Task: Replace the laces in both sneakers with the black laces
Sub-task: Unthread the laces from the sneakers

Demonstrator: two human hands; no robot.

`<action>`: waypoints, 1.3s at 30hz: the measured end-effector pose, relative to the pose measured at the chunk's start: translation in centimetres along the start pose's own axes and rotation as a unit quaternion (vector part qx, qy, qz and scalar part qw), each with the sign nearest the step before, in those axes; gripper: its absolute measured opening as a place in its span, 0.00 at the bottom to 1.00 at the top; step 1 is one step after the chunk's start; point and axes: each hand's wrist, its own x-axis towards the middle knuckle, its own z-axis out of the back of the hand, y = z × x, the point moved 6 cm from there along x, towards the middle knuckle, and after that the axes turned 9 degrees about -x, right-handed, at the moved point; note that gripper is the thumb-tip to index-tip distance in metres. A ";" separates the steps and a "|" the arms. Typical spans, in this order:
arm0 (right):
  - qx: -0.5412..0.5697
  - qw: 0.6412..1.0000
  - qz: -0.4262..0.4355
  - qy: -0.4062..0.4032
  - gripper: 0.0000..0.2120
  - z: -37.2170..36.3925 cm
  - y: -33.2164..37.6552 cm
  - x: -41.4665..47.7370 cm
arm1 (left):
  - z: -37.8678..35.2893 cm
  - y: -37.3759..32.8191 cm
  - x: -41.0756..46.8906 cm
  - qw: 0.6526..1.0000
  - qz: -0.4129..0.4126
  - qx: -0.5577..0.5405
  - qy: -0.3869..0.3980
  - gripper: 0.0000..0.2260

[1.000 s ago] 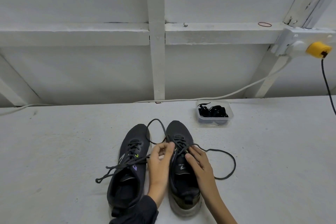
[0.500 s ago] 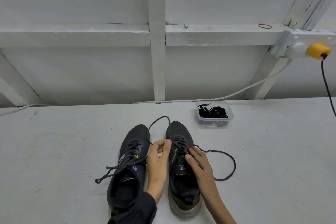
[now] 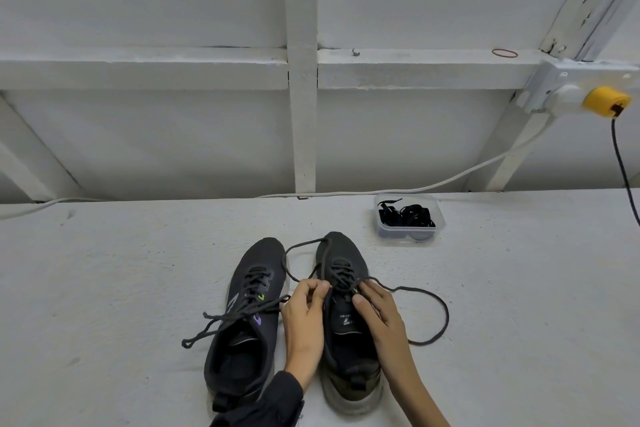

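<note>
Two dark sneakers stand side by side on the white surface, toes pointing away from me. The left sneaker (image 3: 242, 326) has its grey lace untied, the ends trailing to the left. My left hand (image 3: 306, 315) pinches the lace at the left eyelets of the right sneaker (image 3: 346, 340). My right hand (image 3: 377, 312) rests on the tongue, fingers curled at the right eyelets. The right sneaker's grey lace (image 3: 429, 319) loops loosely over the toe and out to the right. Black laces (image 3: 407, 215) lie in a clear tub.
The clear plastic tub (image 3: 438, 218) stands behind the right sneaker. A white cable (image 3: 450, 180) runs along the wall's foot to a socket box with a yellow plug (image 3: 604, 100). A black cord (image 3: 623, 170) hangs at the right edge.
The lace loop over the right sneaker's toe has been drawn wider. My left hand has shifted slightly down along the eyelets. My right hand stays at the eyelets.
</note>
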 end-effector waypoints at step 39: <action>-0.004 1.000 0.006 0.010 0.17 0.0 0.3 -0.2 | 0.4 0.9 0.3 0.993 0.037 -0.113 -0.013 0.07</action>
